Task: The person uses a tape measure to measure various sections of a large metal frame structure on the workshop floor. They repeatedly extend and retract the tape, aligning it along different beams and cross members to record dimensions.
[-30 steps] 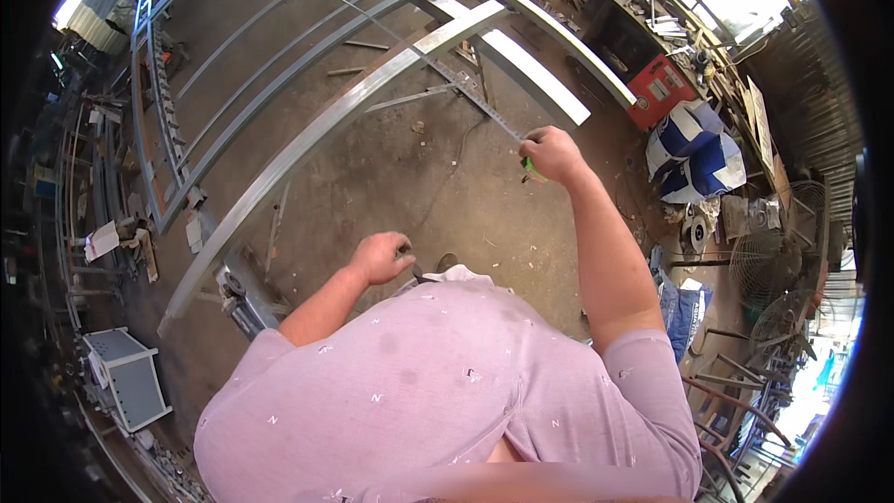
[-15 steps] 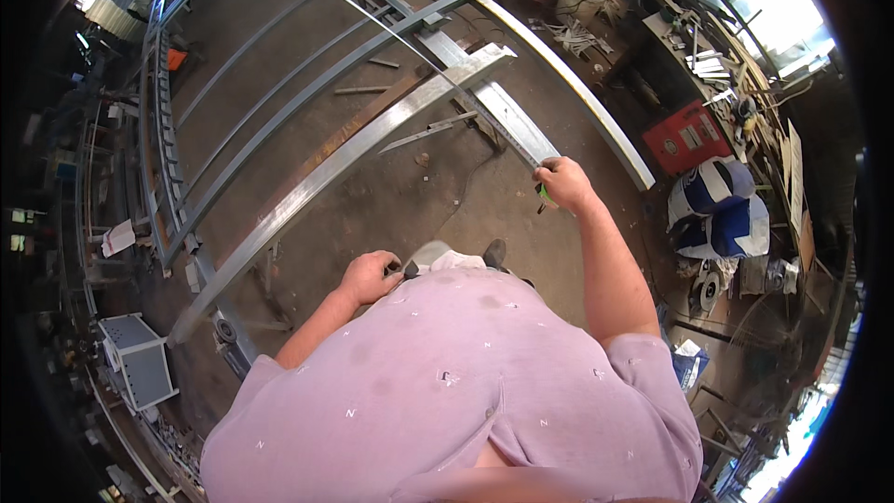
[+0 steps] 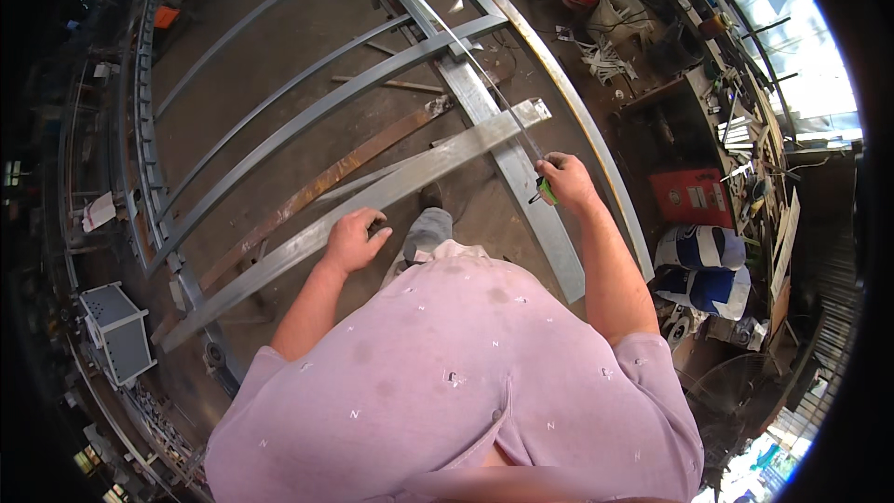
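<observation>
My right hand [image 3: 565,181] is closed around a tape measure [image 3: 547,192] with a green case. Its metal blade [image 3: 486,74] is pulled out and runs away to the far frame, crossing over the end of a steel box beam [image 3: 433,163]. That pale beam lies slantwise in front of me, resting across a wide grey steel bar [image 3: 526,196]. My left hand [image 3: 354,238] hovers at the beam's near side, fingers loosely curled and thumb apart. A dark spot shows by its fingertips, too small to make out; I cannot tell whether the hand touches the beam.
A large grey welded frame [image 3: 307,144] spreads ahead and left, with a rusty bar [image 3: 340,172] beside the beam. A curved long rail [image 3: 568,98] passes on the right. Beyond stand a red box [image 3: 691,197], blue-and-white sacks [image 3: 703,270] and a bucket [image 3: 619,14]. A grey metal box [image 3: 116,331] sits left.
I have stepped forward, and the frame and beam sit nearer to my body. My left hand has risen from my waist toward the beam. The right hand keeps the tape measure.
</observation>
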`<action>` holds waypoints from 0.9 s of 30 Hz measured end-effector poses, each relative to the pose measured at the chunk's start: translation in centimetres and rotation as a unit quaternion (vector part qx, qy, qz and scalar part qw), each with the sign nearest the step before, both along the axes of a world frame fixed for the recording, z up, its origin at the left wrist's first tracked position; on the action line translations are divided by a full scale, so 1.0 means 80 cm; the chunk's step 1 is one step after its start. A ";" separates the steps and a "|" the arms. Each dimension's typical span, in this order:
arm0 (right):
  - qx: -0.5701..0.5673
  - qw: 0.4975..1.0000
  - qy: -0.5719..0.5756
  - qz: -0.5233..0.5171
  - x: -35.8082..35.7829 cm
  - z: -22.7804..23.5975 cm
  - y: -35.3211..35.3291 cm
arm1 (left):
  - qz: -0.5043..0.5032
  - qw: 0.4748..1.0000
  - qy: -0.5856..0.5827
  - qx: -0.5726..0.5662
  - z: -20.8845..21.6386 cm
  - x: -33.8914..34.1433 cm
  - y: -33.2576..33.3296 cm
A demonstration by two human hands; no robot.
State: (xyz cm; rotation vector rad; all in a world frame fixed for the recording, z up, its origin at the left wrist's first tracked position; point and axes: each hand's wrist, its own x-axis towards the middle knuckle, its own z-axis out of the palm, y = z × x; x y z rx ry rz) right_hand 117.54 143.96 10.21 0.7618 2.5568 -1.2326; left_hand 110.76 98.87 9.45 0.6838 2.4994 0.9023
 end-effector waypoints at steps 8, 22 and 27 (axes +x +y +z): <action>-0.023 0.999 -0.037 -0.023 -0.151 -0.001 -0.004 | 0.027 0.982 0.189 -0.004 -0.054 -0.243 0.080; -0.086 0.994 0.060 -0.032 -0.370 -0.100 0.001 | 0.040 0.960 0.051 -0.272 -0.099 -0.387 0.177; -0.090 0.987 0.129 -0.029 -0.390 -0.069 0.011 | 0.061 0.960 0.069 -0.264 -0.103 -0.380 0.168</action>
